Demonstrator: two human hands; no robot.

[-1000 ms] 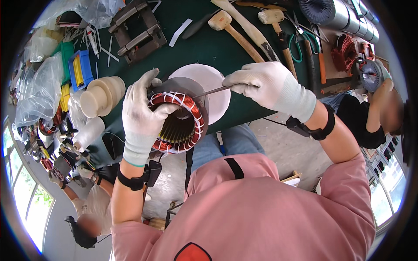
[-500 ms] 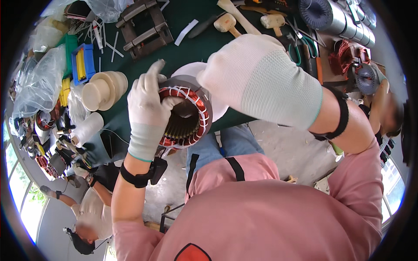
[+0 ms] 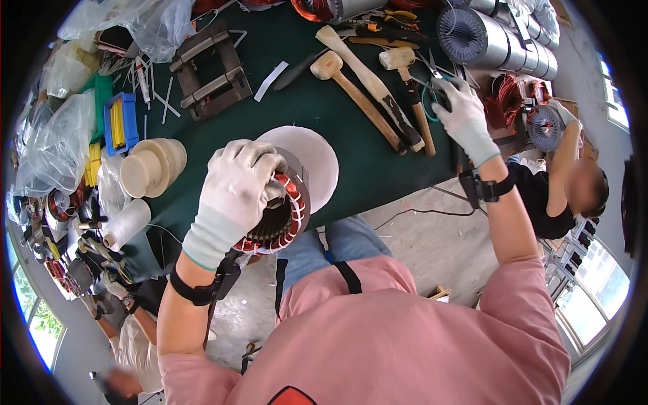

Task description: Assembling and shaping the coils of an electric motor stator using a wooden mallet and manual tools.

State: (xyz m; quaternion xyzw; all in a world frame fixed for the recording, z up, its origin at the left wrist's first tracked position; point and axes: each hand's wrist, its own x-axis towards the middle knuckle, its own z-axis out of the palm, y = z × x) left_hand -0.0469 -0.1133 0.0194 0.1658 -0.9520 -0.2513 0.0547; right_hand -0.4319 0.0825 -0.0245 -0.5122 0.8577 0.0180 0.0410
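My left hand (image 3: 244, 182), in a white knit glove, is closed on the upper left rim of a motor stator (image 3: 300, 202). Copper windings laced with white cord ring its open end, which faces me. The fingertips curl over the windings at the bore; the thumb is hidden. Behind the stator lies a round white disc (image 3: 324, 165). My right hand (image 3: 466, 115), gloved too, is at the far right of the table, its fingers bent round one handle of a pair of scissors (image 3: 426, 101) with teal grips. The glove hides part of that handle.
Left of the scissors lie two pale-headed mallets (image 3: 327, 66) (image 3: 397, 59) and a wooden stick (image 3: 351, 57). Several finned metal cylinders (image 3: 462, 37) stand at the back right. A cream spool (image 3: 152, 169) and a blue bin (image 3: 121, 121) are at left. Co-workers sit on both sides.
My right hand has left the stator and moved far right to the scissors. My left hand has shifted its grip along the stator's upper rim. The view has turned slightly.
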